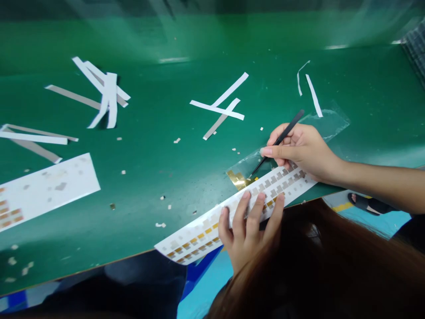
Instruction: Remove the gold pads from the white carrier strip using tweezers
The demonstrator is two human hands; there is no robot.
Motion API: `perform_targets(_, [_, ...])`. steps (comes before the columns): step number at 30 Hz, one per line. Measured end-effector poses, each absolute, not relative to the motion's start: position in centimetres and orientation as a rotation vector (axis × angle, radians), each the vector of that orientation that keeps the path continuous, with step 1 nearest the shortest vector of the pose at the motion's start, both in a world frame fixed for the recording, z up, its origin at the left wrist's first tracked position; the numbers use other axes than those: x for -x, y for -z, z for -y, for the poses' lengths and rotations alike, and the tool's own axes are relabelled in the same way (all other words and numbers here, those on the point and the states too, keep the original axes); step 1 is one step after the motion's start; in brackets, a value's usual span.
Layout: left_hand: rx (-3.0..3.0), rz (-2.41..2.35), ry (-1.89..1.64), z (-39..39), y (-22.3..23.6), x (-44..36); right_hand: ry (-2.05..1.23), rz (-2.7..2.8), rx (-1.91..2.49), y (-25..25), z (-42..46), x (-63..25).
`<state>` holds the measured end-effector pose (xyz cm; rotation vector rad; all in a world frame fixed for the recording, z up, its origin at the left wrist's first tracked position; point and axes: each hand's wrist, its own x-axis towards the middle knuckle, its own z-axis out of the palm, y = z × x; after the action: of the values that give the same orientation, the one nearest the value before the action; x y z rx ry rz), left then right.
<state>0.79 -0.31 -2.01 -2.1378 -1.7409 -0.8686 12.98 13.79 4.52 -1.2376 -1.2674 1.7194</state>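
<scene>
My right hand is closed around black tweezers, with their tip down at a small gold film piece on a clear plastic sheet. My left hand lies with fingers spread on a long white backing sheet, pressing it at the table edge; its thumb is hidden. Rows of small gold and grey rectangular stickers cover this sheet, which runs under both hands and overhangs the edge slightly. Whether the tweezers grip anything at their tip is too small to tell.
White and grey paper strips lie crossed on the green table, with more strips piled at the left. Another white sheet with stickers is at the left edge. Tiny scraps are scattered around. Long dark hair fills the lower right.
</scene>
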Motion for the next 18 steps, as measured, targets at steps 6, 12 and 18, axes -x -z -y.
perform_targets(6, [2.153, 1.747, 0.883, 0.3, 2.0, -0.7, -1.758, 1.185, 1.212, -4.5, -14.1, -13.3])
perform_targets(12, [2.162, 1.613, 1.090, 0.4, 2.7, 0.2, -1.811, 1.004, 1.169, -5.4, -14.0, -14.0])
perform_targets(18, [2.183, 1.355, 1.229, 2.8, 2.1, 1.2, -1.676, 0.890, 1.000, -6.9, -12.7, -17.0])
